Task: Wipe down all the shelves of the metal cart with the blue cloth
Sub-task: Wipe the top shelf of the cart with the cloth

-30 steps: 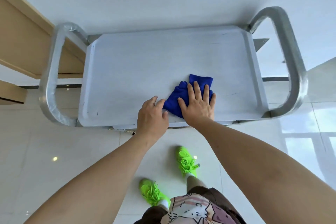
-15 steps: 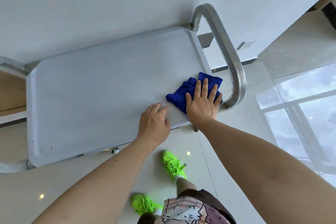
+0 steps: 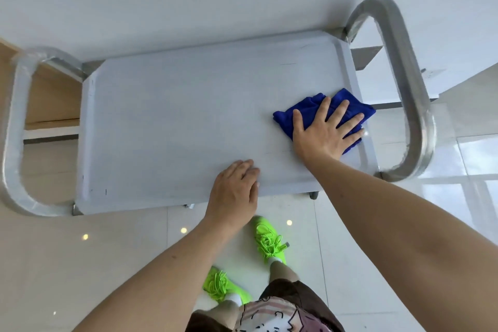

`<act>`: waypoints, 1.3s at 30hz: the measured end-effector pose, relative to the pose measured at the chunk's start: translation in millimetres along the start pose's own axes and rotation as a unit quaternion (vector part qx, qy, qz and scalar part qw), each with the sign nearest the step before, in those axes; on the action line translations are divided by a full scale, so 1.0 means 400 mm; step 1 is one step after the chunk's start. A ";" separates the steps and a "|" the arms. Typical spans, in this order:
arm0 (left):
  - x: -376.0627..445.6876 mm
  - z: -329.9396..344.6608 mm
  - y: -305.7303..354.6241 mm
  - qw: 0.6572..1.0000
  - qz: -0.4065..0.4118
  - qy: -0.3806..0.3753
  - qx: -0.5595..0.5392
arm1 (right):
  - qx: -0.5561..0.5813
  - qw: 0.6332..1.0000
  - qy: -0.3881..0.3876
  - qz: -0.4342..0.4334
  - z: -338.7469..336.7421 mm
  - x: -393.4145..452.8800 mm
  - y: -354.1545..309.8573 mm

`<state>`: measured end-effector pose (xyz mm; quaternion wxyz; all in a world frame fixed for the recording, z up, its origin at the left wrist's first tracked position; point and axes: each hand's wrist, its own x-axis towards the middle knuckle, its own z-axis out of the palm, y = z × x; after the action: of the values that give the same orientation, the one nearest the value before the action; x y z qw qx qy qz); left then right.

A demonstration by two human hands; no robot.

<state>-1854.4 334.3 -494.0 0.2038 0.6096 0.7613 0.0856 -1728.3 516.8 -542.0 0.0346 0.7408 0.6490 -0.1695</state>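
A person's right hand [image 3: 324, 132] presses the blue cloth [image 3: 320, 113] flat against the top shelf [image 3: 175, 121] of a metal cart [image 3: 404, 83], fingers straight and spread across the fabric. The cloth lies at the shelf's 3 o'clock end, its far corner spilling over the raised rim just beside the tubular handle. The left hand [image 3: 234, 191] rests on the near edge at about 6 o'clock, fingers loosely curled over the lip (apparently steadying the cart). The shelf's long axis runs from 9 to 3 o'clock, so nearly all its bare metal stretches toward 9 o'clock from the cloth. The next stroke likely sweeps that way; any lower shelves are hidden beneath.
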 end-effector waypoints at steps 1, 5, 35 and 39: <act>-0.008 -0.004 -0.018 1.000 -0.010 0.005 0.002 | -0.006 1.000 -0.004 -0.018 0.003 -0.008 -0.018; -0.026 -0.032 -0.084 0.998 -0.057 0.036 -0.002 | -0.020 0.996 -0.016 -0.085 0.028 -0.069 -0.105; -0.324 -0.212 -0.671 0.947 -0.218 0.195 -0.136 | -0.092 0.937 -0.056 -0.333 0.317 -0.655 -0.761; -0.325 -0.226 -0.695 0.938 -0.247 0.197 -0.142 | -0.105 0.919 -0.052 -0.376 0.328 -0.660 -0.833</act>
<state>-2117.7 152.4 -490.9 0.1494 0.3379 0.8927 0.2580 -2106.0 282.0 -530.8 0.0798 0.4245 0.8911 -0.1395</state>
